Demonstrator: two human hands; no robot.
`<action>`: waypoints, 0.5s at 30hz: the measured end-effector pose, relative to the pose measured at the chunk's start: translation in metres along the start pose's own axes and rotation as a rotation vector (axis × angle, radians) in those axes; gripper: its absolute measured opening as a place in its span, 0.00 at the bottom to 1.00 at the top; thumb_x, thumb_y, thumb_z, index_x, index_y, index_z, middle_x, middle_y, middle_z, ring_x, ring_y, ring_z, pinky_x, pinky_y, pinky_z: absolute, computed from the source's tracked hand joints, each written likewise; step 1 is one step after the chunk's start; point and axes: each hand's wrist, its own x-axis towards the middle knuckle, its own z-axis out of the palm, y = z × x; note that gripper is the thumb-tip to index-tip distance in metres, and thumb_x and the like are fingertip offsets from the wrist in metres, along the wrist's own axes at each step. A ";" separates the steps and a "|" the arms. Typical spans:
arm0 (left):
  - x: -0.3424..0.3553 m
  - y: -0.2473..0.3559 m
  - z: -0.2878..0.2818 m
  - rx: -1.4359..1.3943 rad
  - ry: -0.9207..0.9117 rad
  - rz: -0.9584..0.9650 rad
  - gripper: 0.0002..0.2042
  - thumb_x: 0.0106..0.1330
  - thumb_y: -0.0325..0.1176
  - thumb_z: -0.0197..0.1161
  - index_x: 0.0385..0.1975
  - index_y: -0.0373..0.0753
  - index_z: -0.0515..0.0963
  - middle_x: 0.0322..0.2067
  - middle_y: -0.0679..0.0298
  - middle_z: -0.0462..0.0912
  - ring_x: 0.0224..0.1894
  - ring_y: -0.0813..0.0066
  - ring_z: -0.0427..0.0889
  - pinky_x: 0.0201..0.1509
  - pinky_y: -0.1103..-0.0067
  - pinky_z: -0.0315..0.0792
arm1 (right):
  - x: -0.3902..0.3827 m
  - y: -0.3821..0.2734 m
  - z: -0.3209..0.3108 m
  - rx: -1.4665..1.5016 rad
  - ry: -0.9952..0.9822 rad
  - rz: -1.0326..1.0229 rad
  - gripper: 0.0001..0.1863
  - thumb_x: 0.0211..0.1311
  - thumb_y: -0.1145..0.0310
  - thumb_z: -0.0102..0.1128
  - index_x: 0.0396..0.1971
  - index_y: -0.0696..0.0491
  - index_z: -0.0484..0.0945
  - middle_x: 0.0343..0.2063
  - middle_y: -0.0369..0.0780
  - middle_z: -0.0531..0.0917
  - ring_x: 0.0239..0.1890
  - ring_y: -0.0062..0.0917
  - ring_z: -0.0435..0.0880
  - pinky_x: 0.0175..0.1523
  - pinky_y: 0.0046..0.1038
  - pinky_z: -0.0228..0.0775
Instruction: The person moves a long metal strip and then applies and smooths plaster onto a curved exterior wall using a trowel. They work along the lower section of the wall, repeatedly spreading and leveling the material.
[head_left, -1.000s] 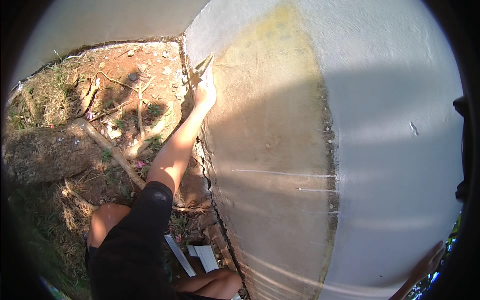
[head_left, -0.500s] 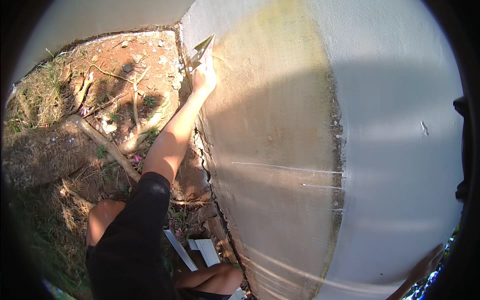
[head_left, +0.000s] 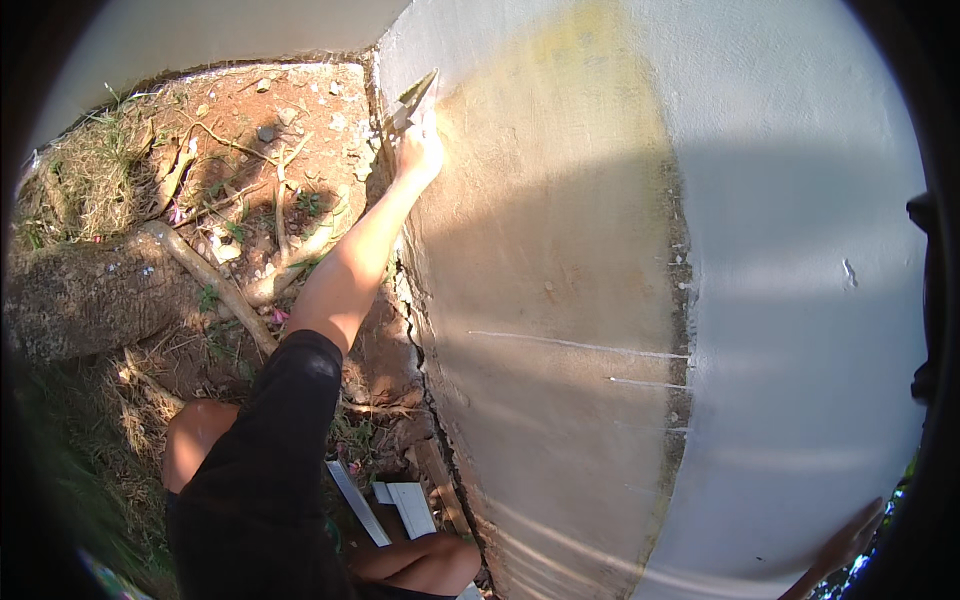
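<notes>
My left hand [head_left: 420, 152] is closed around a scraper [head_left: 418, 98] with a wide, thin metal blade, at the far end of the wall near the corner. The blade's edge points up and stands against or very close to the wall; its handle is hidden in my fist. The lower wall [head_left: 560, 250] in front is a bare, brownish-grey band with a yellowish stain above. At the lower right my right hand [head_left: 852, 538] lies on the pale painted wall, fingers stretched out and holding nothing.
A cracked gap [head_left: 415, 340] runs along the wall's foot. Thick roots [head_left: 210, 275], stones and dry grass [head_left: 85, 195] cover the soil at left. Pale metal-like pieces [head_left: 410, 508] lie by my knee [head_left: 430, 565]. White drips [head_left: 580, 345] streak the bare band.
The view has shifted slightly, so the wall and ground sit a little farther right and lower. My left hand still grips the scraper near the corner; my right hand stays on the wall.
</notes>
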 end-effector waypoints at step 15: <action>0.016 0.060 0.008 -0.154 0.169 -0.019 0.34 0.67 0.56 0.35 0.22 0.27 0.76 0.21 0.43 0.78 0.32 0.47 0.80 0.45 0.58 0.69 | 0.000 -0.033 0.001 0.287 0.145 0.133 0.21 0.65 0.59 0.50 0.14 0.55 0.70 0.13 0.36 0.70 0.14 0.21 0.68 0.17 0.25 0.61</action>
